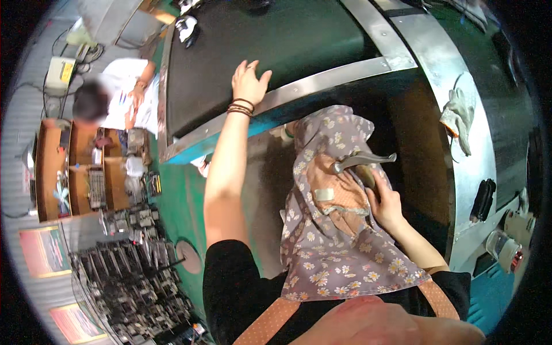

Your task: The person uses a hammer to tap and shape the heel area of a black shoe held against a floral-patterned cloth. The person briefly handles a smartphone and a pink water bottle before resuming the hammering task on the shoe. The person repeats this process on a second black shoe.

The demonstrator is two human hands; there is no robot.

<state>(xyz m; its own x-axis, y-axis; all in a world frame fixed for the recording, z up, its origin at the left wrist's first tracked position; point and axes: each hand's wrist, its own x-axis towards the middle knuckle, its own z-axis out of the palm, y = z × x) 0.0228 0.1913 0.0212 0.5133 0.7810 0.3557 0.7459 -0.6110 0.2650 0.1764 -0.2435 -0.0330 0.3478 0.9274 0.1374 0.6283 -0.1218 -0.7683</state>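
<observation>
My left hand [249, 87] reaches out over the metal rim of a black conveyor belt [276, 49]. Its fingers are spread and it holds nothing; two dark bands circle the wrist. Close to my lap, my right hand [386, 202] is closed round the short handle of a hammer [365, 161]. The hammer's grey metal head is curved, with a round face at one end and a thin tip at the other. It hangs over my flowered apron [328, 132], just above the orange dotted pocket [336, 192]. Part of the handle is hidden by my fingers.
A black-and-white shoe [186, 29] lies at the belt's far left. A worker in white [129, 92] is beyond it. Grey gloves [459, 118] and a black object [483, 199] rest on the right metal frame [468, 172]. Wooden shelves [71, 167] and a dark rack [129, 282] stand left.
</observation>
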